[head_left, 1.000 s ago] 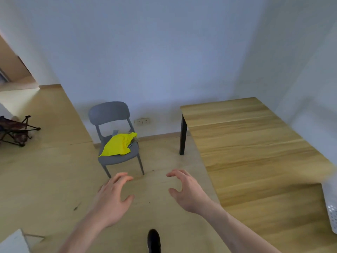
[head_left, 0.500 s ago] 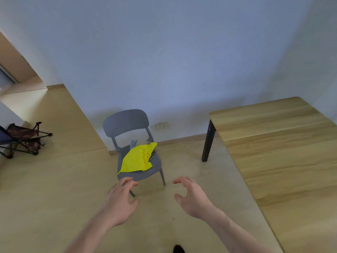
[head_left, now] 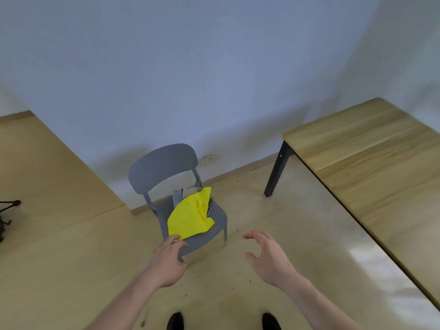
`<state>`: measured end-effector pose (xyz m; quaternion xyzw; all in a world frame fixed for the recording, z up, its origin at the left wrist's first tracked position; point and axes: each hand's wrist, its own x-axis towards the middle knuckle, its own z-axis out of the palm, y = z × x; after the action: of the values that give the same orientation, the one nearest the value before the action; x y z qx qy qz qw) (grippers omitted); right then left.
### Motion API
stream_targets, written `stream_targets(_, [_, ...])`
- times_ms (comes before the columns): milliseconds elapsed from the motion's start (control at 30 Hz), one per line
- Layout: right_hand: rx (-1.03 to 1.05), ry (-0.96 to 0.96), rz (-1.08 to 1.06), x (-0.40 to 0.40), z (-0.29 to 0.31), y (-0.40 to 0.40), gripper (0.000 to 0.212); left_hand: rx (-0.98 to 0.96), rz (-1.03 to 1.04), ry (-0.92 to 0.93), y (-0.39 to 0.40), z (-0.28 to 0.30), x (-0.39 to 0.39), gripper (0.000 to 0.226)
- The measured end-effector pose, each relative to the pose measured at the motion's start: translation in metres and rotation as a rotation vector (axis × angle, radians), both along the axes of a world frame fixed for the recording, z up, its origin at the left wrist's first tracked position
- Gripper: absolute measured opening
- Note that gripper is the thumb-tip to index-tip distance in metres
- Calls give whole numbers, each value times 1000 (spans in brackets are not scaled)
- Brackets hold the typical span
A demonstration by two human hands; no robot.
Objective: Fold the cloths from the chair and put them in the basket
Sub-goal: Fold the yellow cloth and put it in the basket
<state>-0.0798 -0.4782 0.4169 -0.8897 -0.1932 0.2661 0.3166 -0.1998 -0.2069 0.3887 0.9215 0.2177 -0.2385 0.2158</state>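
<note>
Right of the grey chair stands a wooden table.

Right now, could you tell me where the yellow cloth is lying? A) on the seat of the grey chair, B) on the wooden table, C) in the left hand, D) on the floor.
A: the yellow cloth lies crumpled on the seat of the grey chair.
</note>
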Motion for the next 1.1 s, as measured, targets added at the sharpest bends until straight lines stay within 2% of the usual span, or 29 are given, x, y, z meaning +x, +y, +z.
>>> stream_targets(133, [-68, 49, -120, -40, -11, 39, 42, -36, -113, 60, 50, -18, -3, 52])
stream_targets(400, [-35, 7, -242, -90, -8, 75, 44, -34, -213, 141, 99, -36, -24, 56])
stream_targets(567, [11, 4, -286, -105, -26, 73, 45, 51, -275, 100, 99, -41, -31, 55])
stream_targets(800, [41, 8, -348, -125, -73, 71, 48, 68, -359, 46, 105, -75, -20, 57])
stream_targets(933, [81, -11, -450, -110, -118, 68, 51, 37, -403, 44, 114, -131, 12, 56])
stream_targets(1100, [173, -46, -671, -77, -221, 75, 51, 43, -408, 7, 135, -246, 52, 54])
